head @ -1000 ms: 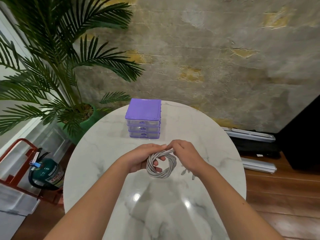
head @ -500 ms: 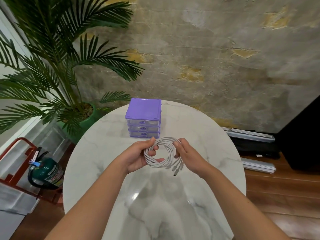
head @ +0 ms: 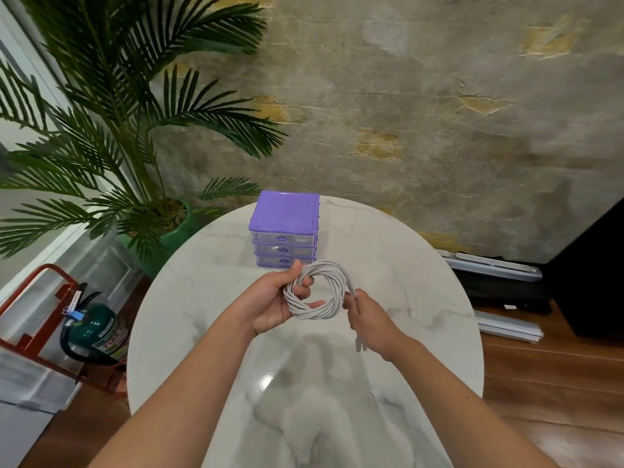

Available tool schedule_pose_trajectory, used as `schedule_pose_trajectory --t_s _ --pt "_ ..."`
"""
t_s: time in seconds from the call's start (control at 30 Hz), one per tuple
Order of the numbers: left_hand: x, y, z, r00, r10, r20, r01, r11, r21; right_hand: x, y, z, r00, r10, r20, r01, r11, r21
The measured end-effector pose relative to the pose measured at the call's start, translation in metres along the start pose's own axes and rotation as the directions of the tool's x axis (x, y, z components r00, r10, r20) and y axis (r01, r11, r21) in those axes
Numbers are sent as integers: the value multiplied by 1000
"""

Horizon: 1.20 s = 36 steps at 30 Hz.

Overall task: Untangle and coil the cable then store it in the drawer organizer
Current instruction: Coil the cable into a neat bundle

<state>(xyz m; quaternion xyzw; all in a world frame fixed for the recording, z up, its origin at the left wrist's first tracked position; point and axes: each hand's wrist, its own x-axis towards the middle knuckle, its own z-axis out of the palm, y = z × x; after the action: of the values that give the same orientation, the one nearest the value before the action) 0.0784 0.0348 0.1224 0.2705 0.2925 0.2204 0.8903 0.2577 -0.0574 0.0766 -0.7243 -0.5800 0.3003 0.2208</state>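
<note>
Cable (head: 317, 292) is coiled into a ring, held above the marble counter (head: 209, 298): left hand (head: 275, 300) grips its left side with fingers through the loop, right hand (head: 369, 324) pinches the loose ends on the right. Purple drawer organizer (head: 284, 229) sits just beyond, all three drawers closed.

organizer (head: 283, 228) on table (head: 405, 285) — cable (head: 317, 290) before it

Right hand (head: 369, 324) slid back (off the coil (head: 319, 290)); ends trailing.
</note>
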Motion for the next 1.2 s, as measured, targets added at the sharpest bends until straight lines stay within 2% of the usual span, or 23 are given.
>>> schedule_pose_trajectory --t_s 0.1,0.13,0.2,0.27,0.33,0.37,0.47,0.57,0.77,0.93,1.13,1.2 --pt "1 -4 -1 1000 -23 -2 23 1000 9 5 5 3 997 72 -2 -71 975 -211" --pt "1 -6 -2 1000 -25 -9 25 1000 12 8 5 3 994 109 -2 -108 978 -178" --pt "1 -8 -2 999 -22 -26 23 1000 15 11 5 2 986 158 52 -159 987 13" --pt "2 -8 -2 999 -16 -40 17 999 27 13 8 -1 984 167 60 -177 941 290" --pt "3 -7 -3 998 -16 -53 17 999 31 11 13 -4 977 212 4 -174 788 591" --pt "3 -7 -4 998 -16 -60 18 999 30 9 13 -6 966 257 -17 -176 707 685" --pt "5 -9 -6 997 -29 -67 32 999 36 7 16 -6 939 344 -21 -188 563 805" --pt "8 -11 -7 997 -27 -71 29 999 27 9 14 -8 942 337 1 -153 424 893" --pt "14 -5 -10 995 -11 -95 20 995 93 12 4 -13 979 186 84 -124 216 968" --pt "13 -6 -15 997 -51 -61 59 990 130 12 2 -18 975 126 183 -195 90 977" --pt "14 -12 -9 997 -59 -41 64 990 127 7 -14 -14 949 38 314 -315 55 947" --pt "13 -13 -5 998 -41 -45 46 994 103 5 -20 -13 930 36 366 -368 82 926"
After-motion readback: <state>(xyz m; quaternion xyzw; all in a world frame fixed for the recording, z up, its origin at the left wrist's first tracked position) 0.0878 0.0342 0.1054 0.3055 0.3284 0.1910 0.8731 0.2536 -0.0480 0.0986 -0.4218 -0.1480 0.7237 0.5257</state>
